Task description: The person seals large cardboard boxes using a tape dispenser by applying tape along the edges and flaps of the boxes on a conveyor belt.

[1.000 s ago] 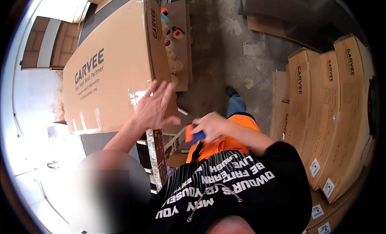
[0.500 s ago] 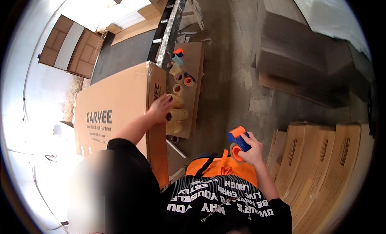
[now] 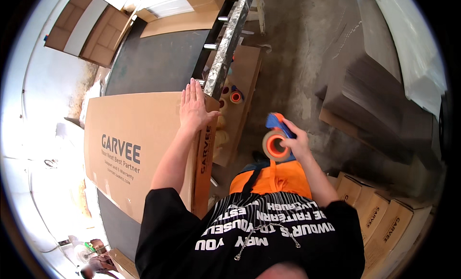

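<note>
Conveyor (image 3: 153,58), carton (image 3: 144,135) beneath left fingers (image 3: 193,91)

Matt cardboard forms the box (image 3: 149,120); the belt (image 3: 156,60) looks dull and smooth, the rail (image 3: 229,44) rough and spattered (metal, by its look). The tape dispenser (image 3: 284,126) is smooth, moulded plastic; the shirt (image 3: 216,231) and apron (image 3: 290,177) are cloth; the floor (image 3: 283,68) is scuffed, blotchy concrete.

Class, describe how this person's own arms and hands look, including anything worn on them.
The left hand and right hand are bare: no glove, watch or bracelet shows. The forearms are uncovered up to loose black sleeves ending around the elbows.
</note>
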`<state>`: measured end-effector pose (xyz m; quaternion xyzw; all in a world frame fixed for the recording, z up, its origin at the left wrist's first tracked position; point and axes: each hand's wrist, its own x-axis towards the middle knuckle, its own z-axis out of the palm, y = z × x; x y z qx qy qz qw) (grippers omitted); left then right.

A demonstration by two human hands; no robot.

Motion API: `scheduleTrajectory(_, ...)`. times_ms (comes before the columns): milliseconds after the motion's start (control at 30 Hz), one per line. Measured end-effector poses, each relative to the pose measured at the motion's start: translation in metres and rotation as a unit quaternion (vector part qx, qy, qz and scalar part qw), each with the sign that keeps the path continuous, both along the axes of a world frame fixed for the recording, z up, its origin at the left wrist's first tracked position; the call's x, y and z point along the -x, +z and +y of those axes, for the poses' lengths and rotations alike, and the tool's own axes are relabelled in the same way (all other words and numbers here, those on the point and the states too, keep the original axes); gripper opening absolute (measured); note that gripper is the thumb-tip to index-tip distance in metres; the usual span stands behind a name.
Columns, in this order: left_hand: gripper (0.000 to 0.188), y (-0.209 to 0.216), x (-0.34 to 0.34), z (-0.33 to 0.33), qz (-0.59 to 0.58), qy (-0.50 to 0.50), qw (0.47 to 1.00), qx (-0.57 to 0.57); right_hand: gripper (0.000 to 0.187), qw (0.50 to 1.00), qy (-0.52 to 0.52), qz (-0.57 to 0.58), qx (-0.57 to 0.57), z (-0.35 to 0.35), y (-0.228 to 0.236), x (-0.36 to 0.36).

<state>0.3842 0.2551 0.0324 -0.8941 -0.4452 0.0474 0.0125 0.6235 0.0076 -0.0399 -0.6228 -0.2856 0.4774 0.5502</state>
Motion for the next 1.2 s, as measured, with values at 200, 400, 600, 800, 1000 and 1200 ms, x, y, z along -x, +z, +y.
scheduleTrajectory(200,0.129,0.008,-0.017,-0.005,0.0,0.17,0.985,0.022,0.077,0.95,0.234,0.205,-0.027,0.168,-0.014,-0.008)
scheduleTrajectory(400,0.131,0.002,-0.02,-0.001,0.001,0.224,0.975,-0.005,0.072,0.887,0.396,0.233,-0.037,0.372,-0.015,0.011)
scheduleTrajectory(600,0.125,0.003,-0.011,-0.006,-0.002,0.237,0.971,0.019,0.067,0.657,0.751,0.062,0.023,0.41,-0.05,0.067)
scheduleTrajectory(800,0.114,0.001,-0.013,0.0,-0.018,0.24,0.97,0.036,0.059,0.656,0.75,0.011,-0.079,0.285,-0.067,0.017)
scheduleTrajectory(1000,0.1,-0.001,-0.006,-0.006,-0.019,0.25,0.968,0.006,0.056,0.452,0.768,-0.122,-0.436,0.202,-0.026,0.135)
scheduleTrajectory(1200,0.106,0.0,-0.008,-0.003,-0.113,0.273,0.955,0.017,0.092,0.566,0.805,0.145,-0.1,0.28,-0.043,0.032)
